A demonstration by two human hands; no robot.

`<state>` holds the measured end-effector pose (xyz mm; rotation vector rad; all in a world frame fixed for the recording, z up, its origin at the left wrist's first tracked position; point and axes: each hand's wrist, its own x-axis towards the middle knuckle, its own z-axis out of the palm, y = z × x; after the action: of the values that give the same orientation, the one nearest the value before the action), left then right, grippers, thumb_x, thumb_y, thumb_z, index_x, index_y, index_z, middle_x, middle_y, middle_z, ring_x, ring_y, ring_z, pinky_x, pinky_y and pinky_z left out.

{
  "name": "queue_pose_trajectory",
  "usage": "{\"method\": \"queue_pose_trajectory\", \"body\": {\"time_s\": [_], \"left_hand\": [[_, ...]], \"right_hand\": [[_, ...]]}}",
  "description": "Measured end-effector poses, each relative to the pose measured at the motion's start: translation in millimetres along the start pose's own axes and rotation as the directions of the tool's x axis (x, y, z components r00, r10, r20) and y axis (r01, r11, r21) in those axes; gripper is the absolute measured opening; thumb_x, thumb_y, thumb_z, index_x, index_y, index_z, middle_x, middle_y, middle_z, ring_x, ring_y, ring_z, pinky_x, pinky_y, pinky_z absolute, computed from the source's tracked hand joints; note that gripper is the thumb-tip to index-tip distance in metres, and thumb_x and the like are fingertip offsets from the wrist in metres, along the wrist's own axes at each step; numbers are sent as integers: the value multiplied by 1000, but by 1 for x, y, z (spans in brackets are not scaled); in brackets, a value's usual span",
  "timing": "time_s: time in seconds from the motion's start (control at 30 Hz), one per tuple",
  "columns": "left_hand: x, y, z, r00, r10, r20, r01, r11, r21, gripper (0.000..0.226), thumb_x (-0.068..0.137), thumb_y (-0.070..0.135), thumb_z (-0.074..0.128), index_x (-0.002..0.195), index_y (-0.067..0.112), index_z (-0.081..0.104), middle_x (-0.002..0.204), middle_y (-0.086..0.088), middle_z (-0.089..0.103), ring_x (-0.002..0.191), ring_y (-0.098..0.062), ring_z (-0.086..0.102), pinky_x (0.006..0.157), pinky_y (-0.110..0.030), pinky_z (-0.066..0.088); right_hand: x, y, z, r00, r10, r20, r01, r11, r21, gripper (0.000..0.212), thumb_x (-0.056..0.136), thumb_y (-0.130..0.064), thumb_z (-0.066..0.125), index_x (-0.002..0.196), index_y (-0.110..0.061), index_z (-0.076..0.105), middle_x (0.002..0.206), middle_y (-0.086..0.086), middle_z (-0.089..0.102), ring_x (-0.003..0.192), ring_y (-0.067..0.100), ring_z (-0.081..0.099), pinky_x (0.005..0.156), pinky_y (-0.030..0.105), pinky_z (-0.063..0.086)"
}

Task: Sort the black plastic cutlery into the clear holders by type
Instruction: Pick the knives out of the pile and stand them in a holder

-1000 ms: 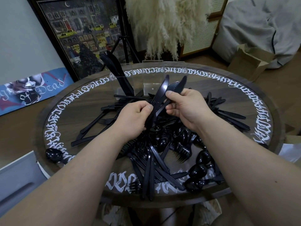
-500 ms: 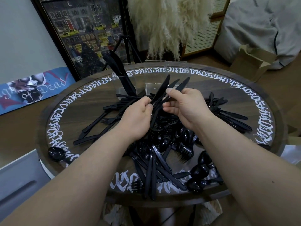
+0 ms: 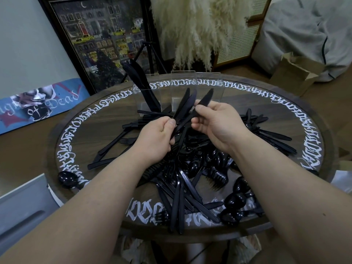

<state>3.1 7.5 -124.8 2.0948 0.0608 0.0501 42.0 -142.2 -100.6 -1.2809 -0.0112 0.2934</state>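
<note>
The head view shows both hands above the middle of the round tabletop (image 3: 91,141), busy with a small bundle of black knives (image 3: 187,107). The left hand (image 3: 156,138) has its fingers curled around the handles, low on the bundle. The right hand (image 3: 215,121) pinches the blade part higher up, with thumb and first fingers closed on it. The blades fan out and point toward the clear holders (image 3: 182,88) at the far edge.

The step in hand seems to be the gathering and aligning of knives into one bunch. The left holder (image 3: 142,98) already carries some black knives (image 3: 137,77) standing upright; the other compartments look empty, as far as I can tell through the clear plastic.

Most of the cutlery pile (image 3: 190,178) lies loose between the hands and the near edge: forks, spoons and knives mixed together, so the task is at an early stage.

The next move probably calls for squaring the handles, then carrying the bunch forward and lowering it into the holder with the knives, without knocking this light holder over.
</note>
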Motion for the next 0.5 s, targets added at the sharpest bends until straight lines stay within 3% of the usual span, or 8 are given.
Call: {"method": "queue_pose_trajectory", "body": {"time_s": [0.07, 0.17, 0.3, 0.5], "left_hand": [[-1, 0, -1, 1000, -10, 26, 10, 1000, 7, 33, 103, 24, 35, 77, 11, 51, 59, 2, 54, 45, -12, 46, 47, -23, 34], [-1, 0, 0, 996, -30, 79, 33, 999, -33, 33, 102, 23, 34, 85, 6, 56, 58, 3, 55, 47, -13, 48, 48, -24, 34], [-2, 2, -2, 990, -45, 131, 59, 992, -107, 33, 103, 23, 33, 86, 14, 60, 60, -1, 55, 48, -14, 49, 47, -21, 37], [-3, -1, -5, 983, -124, 136, 143, 979, -142, 34, 104, 19, 31, 83, 13, 57, 76, -10, 66, 65, -21, 63, 57, -26, 49]], "right_hand": [[2, 2, -2, 1000, -27, 3, 28, 999, -41, 10, 93, 0, 54, 94, -2, 63, 71, 2, 61, 56, 7, 58, 58, 19, 53], [4, 5, -3, 1000, -27, 11, 27, 998, -59, 12, 92, 2, 56, 101, 3, 64, 81, 8, 63, 59, 7, 60, 60, 18, 54], [5, 6, -2, 999, -7, 31, 8, 999, -45, 13, 92, 4, 54, 99, 1, 64, 86, 10, 63, 62, 8, 58, 60, 17, 53], [6, 5, -7, 996, 48, 79, -44, 998, -54, 15, 91, 4, 54, 88, -5, 64, 72, 2, 63, 61, 8, 57, 61, 20, 54]]}}
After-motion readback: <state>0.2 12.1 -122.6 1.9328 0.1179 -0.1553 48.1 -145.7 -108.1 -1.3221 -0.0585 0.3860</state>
